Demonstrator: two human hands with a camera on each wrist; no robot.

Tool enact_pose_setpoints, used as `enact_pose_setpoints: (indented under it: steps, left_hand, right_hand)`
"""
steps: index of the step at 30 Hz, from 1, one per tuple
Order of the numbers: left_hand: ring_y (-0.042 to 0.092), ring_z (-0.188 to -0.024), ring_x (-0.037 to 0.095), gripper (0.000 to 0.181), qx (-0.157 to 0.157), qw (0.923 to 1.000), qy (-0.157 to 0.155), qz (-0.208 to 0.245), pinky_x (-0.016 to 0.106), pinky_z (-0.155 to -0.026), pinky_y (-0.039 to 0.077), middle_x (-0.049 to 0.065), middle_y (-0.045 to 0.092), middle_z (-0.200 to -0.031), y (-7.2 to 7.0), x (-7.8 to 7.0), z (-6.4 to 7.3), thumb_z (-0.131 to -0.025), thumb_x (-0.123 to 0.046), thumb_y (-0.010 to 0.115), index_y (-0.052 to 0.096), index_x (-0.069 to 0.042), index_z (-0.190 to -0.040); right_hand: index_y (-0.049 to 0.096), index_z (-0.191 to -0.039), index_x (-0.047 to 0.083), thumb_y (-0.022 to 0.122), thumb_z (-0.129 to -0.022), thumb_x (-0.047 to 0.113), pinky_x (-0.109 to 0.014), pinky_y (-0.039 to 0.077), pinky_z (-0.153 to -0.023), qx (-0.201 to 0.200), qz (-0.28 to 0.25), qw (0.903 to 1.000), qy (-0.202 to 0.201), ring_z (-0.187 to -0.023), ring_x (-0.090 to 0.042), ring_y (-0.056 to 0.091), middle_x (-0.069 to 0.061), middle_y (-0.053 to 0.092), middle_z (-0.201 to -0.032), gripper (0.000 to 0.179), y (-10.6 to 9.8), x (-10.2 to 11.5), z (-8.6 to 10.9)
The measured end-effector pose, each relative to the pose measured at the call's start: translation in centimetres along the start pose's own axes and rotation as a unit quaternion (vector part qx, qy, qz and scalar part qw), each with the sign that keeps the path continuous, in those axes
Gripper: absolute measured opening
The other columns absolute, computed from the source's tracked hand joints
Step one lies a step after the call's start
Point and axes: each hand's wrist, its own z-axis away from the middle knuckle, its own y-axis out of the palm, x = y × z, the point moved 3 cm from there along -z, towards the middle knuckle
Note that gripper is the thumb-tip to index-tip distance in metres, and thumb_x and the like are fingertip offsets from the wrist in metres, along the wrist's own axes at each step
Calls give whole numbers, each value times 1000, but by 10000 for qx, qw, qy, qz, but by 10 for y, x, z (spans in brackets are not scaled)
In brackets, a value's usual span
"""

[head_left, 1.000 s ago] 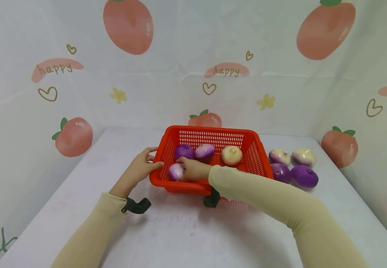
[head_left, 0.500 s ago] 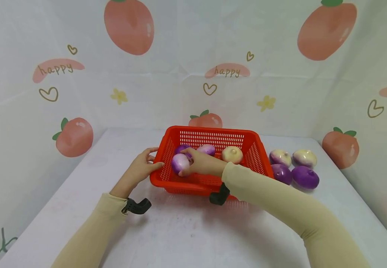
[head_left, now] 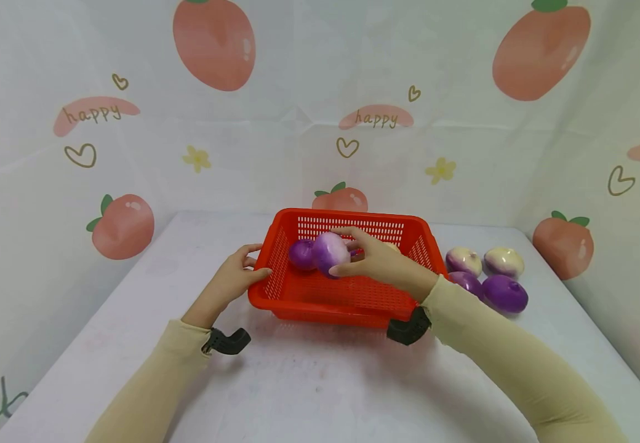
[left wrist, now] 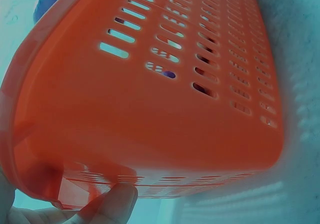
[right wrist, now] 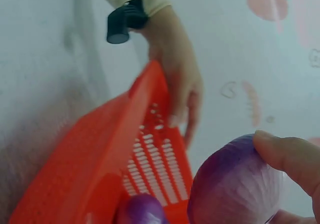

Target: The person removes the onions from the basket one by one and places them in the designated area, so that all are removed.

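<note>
The right hand [head_left: 378, 258] and its purple-and-white onion [head_left: 331, 254] have moved up and rightward from the red basket's left end since the earlier head frames; the red basket [head_left: 320, 315] and the left hand [head_left: 234, 277] stay put. Nearest, two beige sleeves [head_left: 156, 375] reach in across the table's near edge, a black wrist piece [head_left: 228, 340] at each cuff. The left hand grips the left rim, thumb inside. The right hand's thumb and fingers are clamped on the onion, held above the basket floor. Behind it sit a dark purple onion [head_left: 301, 255] by the left wall and a mostly hidden pale onion [head_left: 392, 247]. Toward the table's far right corner lie four more onions: two purple [head_left: 505, 293] in front, two paler [head_left: 504, 263] behind. Beyond the far edge hangs a fruit-printed cloth [head_left: 276, 147].
</note>
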Motion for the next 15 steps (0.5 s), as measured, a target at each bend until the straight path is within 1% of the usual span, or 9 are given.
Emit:
enact_pose_setpoints:
  steps: [3,6,7,9,11,13,15]
  left_hand:
    - [68,-92,26,65,4,10000,10,-21,39,-83,58,25,59,-117,0,0,0,-93,-18,62,31,-6,-148]
    - [67,-91,25,64,-6,10000,-18,-13,38,-82,58,24,59,-117,1,1,0,-93,-17,62,32,-7,-148]
    - [67,-91,25,63,-6,10000,-34,-12,38,-82,58,24,59,-117,1,1,0,-93,-17,62,32,-7,-148]
    - [67,-92,25,63,-11,10000,-64,-14,38,-82,58,23,59,-117,1,2,0,-93,-17,62,32,-8,-148]
    - [67,-92,26,63,-4,10000,-67,-20,38,-82,58,24,58,-117,2,2,-1,-93,-16,62,32,-7,-148]
    - [67,-92,26,63,-3,10000,-55,-30,39,-82,58,24,58,-117,2,2,-1,-93,-16,61,31,-7,-148]
    - [67,-92,27,63,-23,10000,-73,-31,38,-82,58,23,58,-116,1,2,-1,-93,-17,62,32,-8,-148]
  right_hand:
    - [34,-144,34,78,-81,35,-42,50,-96,-30,-216,9998,-47,-125,-31,52,-9,45,-140,77,-15,-7,11]
    - [31,-147,30,76,-83,31,-44,51,-96,-97,-623,9980,-102,-126,-34,50,-14,42,-140,78,-29,-13,21]
    - [30,-148,29,75,-84,31,-44,49,-98,-165,-665,9976,-112,-127,-34,50,-14,42,-141,79,-34,-16,24]
    - [29,-148,29,74,-84,33,-47,48,-100,-346,-608,9975,-106,-127,-34,50,-14,41,-142,79,-45,-20,33]
    - [28,-149,28,73,-85,32,-51,46,-102,-528,-552,9969,-173,-127,-35,50,-16,41,-143,78,-55,-23,42]
    - [27,-150,28,71,-87,33,-54,43,-103,-730,-427,9962,-206,-129,-37,47,-16,39,-145,77,-65,-26,52]
    - [26,-150,29,70,-88,33,-58,42,-103,-869,-489,9948,-201,-131,-39,44,-15,35,-148,76,-73,-29,60]
